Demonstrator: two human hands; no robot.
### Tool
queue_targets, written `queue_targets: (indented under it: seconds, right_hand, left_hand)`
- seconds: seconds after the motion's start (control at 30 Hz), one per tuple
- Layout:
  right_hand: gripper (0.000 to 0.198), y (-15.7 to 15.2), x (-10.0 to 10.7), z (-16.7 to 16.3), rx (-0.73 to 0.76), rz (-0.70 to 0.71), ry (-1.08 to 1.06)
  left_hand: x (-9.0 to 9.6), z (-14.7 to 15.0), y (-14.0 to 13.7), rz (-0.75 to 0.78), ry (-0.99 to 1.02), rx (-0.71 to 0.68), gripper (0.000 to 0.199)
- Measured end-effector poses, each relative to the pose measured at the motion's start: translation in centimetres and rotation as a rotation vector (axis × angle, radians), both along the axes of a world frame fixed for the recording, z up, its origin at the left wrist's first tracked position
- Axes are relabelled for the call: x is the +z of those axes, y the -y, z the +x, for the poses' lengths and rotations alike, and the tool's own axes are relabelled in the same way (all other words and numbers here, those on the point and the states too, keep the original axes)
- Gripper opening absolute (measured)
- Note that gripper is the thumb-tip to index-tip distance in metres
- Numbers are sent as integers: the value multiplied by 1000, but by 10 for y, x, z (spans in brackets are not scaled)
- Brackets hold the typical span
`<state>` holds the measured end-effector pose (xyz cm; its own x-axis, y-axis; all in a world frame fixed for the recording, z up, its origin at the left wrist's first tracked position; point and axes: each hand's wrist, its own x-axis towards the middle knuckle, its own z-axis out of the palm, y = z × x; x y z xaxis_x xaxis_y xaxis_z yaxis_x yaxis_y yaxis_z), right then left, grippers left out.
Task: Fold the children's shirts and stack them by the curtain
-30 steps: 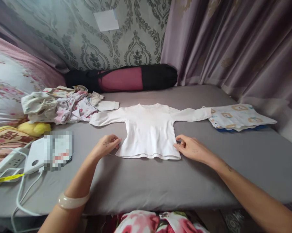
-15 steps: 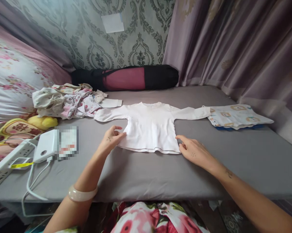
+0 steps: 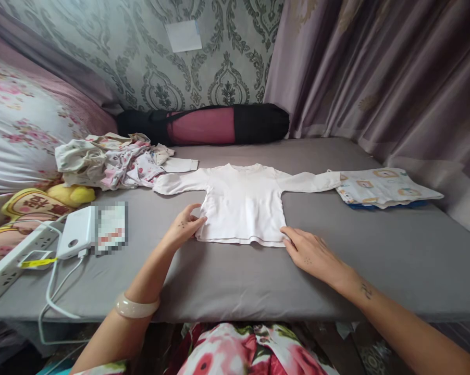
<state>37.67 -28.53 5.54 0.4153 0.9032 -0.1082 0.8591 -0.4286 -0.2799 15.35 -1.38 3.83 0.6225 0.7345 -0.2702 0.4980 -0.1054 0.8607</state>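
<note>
A small white long-sleeved shirt (image 3: 243, 208) lies spread flat on the grey sheet, its neckline away from me and both sleeves stretched out sideways. At its lower left side, my left hand (image 3: 185, 226) has the edge pinched between thumb and fingers; the fingertips are partly hidden. My right hand (image 3: 313, 255) is closed on the lower right corner of the hem, index finger on top and thumb close below. The right sleeve's cuff reaches a folded stack of printed cloth (image 3: 387, 186).
A heap of crumpled printed clothes (image 3: 113, 161) lies at the back left. Nearer on the left are a yellow plush toy (image 3: 43, 203), a white power strip (image 3: 20, 260) and a white device (image 3: 76, 232) with cables. A black and pink roll bag (image 3: 203, 125) lies along the wall.
Both hands have moved slightly inward, drawing the shirt's lower side edges a little closer together. My right index finger now lies lower, over the hem corner.
</note>
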Motion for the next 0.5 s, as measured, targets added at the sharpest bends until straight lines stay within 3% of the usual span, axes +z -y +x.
queue_targets:
  seconds: [0.17,0.37,0.5]
  right_hand:
    - [32,1,-1,1,55,53,-69]
    - [37,-2,16,15,13,55,-167]
    - [38,-1,20,20,17,15,-144]
  left_hand:
    - [0,-2,0,36,-45,-60,73]
    - [18,-2,3,-48,-25,-47,58]
    - [11,-7,-4,-27,-95,-77,51]
